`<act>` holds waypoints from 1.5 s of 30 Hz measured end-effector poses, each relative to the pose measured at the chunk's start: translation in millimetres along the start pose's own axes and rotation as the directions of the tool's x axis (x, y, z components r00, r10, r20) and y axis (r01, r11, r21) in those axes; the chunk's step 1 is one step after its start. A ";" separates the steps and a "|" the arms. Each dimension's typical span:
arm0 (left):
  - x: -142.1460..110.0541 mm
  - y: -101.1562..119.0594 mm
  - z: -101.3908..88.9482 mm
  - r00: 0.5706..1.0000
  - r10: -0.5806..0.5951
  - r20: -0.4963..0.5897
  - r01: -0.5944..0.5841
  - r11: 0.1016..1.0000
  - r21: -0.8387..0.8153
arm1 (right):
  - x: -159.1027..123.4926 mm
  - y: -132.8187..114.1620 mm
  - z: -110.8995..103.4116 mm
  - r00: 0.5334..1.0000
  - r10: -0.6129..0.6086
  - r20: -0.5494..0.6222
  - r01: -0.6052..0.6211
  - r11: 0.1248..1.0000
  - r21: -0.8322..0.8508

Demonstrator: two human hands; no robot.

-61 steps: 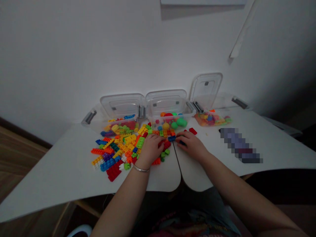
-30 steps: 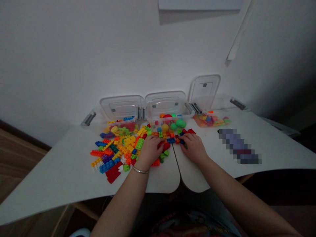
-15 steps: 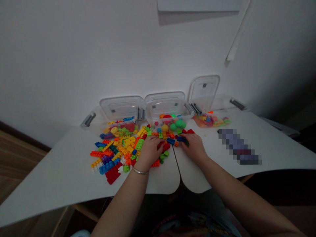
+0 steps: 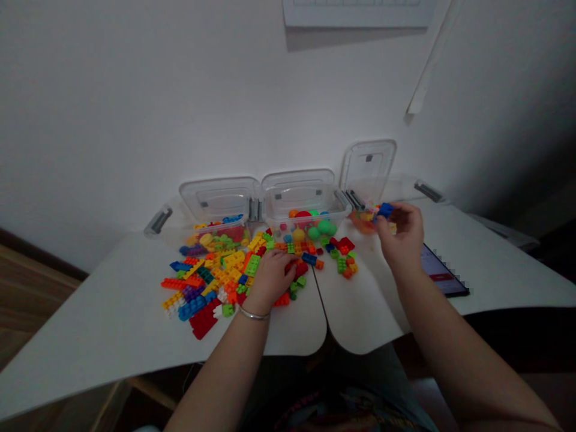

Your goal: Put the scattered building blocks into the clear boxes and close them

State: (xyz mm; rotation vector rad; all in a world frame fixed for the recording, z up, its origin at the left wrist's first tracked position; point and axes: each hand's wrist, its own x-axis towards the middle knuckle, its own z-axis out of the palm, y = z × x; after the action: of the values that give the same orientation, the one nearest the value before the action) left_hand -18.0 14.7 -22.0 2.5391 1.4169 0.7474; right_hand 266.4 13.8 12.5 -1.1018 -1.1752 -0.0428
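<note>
We had the right grip [image 4: 402, 231] raised off the counter [image 4: 112, 312], closed on a blue block [image 4: 384, 210] at the fingertips, just above a clear bag of mixed blocks [image 4: 362, 223] near the far edge. The left grip [image 4: 270, 279] sat low at the front of the big block pile [image 4: 211, 282], curled over red blocks [image 4: 293, 268]. We could not tell whether it was holding one.

Handling, our read: the blocks looked light, stiff and hollow, so breakage seemed unlikely. Smooth sides might slip, and small pieces could skitter. A fingertip pinch across two opposite sides looked best, rather than a hold on the studs. Long joined pieces, like the red stack [image 4: 203, 321] at the near edge of the pile, looked safest taken at the middle.

Clear boxes [image 4: 299, 191] stood open at the back, lids up; the middle one held balls [image 4: 321, 227].

Change from the earlier frame: the right grip had left the seam in the counter and moved up and outward to the bag. Its old spot showed a loose cluster of green, orange and red blocks [image 4: 342, 264]. A tablet [image 4: 438, 270] had also come into view by the right arm.
</note>
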 end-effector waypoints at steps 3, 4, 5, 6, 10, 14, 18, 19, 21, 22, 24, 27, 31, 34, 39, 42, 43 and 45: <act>0.5 0.0 0.3 1.000 0.002 -0.002 -0.002 1.000 0.001 | 38.6 4.8 -1.1 0.994 -0.067 -0.087 0.058 0.993 -0.107; 0.6 -0.1 0.4 1.000 0.001 -0.002 -0.001 1.000 0.001 | 48.9 9.3 0.0 0.992 -0.079 -0.100 0.064 0.988 -0.144; 0.7 -0.1 0.4 1.000 0.000 0.000 0.000 1.000 0.001 | 57.1 15.2 1.7 0.991 -0.080 -0.107 0.060 0.982 -0.178; 0.8 -0.2 0.4 1.000 -0.003 0.002 0.003 1.000 0.002 | 63.2 22.3 3.9 0.992 -0.067 -0.107 0.043 0.977 -0.210; 0.9 -0.2 0.0 1.000 -0.002 0.007 0.002 1.000 -0.002 | 69.7 50.5 14.5 0.995 0.074 -0.071 -0.095 0.921 -0.377; 0.4 0.4 -0.7 1.000 -0.001 0.005 0.001 1.000 -0.004 | 64.4 59.3 21.7 0.990 0.129 -0.054 -0.136 0.789 -0.599; 0.4 0.7 -0.6 1.000 0.001 0.007 -0.001 1.000 0.004 | 63.5 57.5 23.4 0.986 0.166 -0.022 -0.136 0.720 -0.680; 0.6 0.7 -0.4 1.000 0.003 0.008 -0.003 1.000 0.006 | 64.1 57.8 23.0 0.984 0.179 -0.003 -0.131 0.713 -0.689; 1.0 0.9 -0.3 1.000 0.007 0.008 -0.007 1.000 0.009 | 65.3 58.9 21.6 0.979 0.199 0.040 -0.116 0.709 -0.696; 1.2 1.0 -0.4 1.000 0.008 0.005 -0.008 1.000 0.008 | 65.6 59.1 20.7 0.977 0.202 0.061 -0.105 0.718 -0.688; 1.4 1.4 -0.8 1.000 0.011 0.003 -0.011 1.000 0.003 | 64.2 57.3 18.7 0.979 0.180 0.094 -0.076 0.752 -0.655; 1.1 1.8 -1.4 1.000 0.008 0.005 -0.008 1.000 -0.003 | 53.3 46.5 16.5 0.992 0.048 0.117 0.032 0.801 -0.598; -0.2 1.3 -0.9 1.000 -0.006 0.003 0.006 1.000 0.000 | 19.4 28.6 15.7 0.968 -0.105 0.227 0.201 0.867 -0.455; -0.7 1.0 -0.5 1.000 -0.006 0.006 0.006 1.000 0.003 | -12.0 28.2 16.3 0.919 -0.043 0.393 0.186 0.924 -0.335; -0.1 1.0 -0.5 1.000 -0.002 0.007 0.002 1.000 -0.004 | -43.9 50.1 18.2 0.817 0.100 0.567 0.129 0.928 -0.350; 0.1 1.0 -1.0 1.000 -0.005 0.008 0.005 1.000 -0.007 | -47.9 58.8 20.8 0.786 0.125 0.605 0.111 0.935 -0.337; 0.1 0.9 -1.2 1.000 -0.009 0.008 0.009 1.000 -0.007 | -48.2 59.4 21.9 0.779 0.123 0.615 0.102 0.943 -0.318; 0.0 0.7 -1.3 1.000 -0.011 0.008 0.011 1.000 -0.006 | -48.6 57.9 24.2 0.762 0.114 0.637 0.082 0.959 -0.270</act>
State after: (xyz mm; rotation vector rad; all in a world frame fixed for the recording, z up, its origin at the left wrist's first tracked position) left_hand -18.1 14.2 -20.7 2.5255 1.4227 0.7382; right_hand 259.2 36.6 -63.2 -1.4409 -1.8281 0.2124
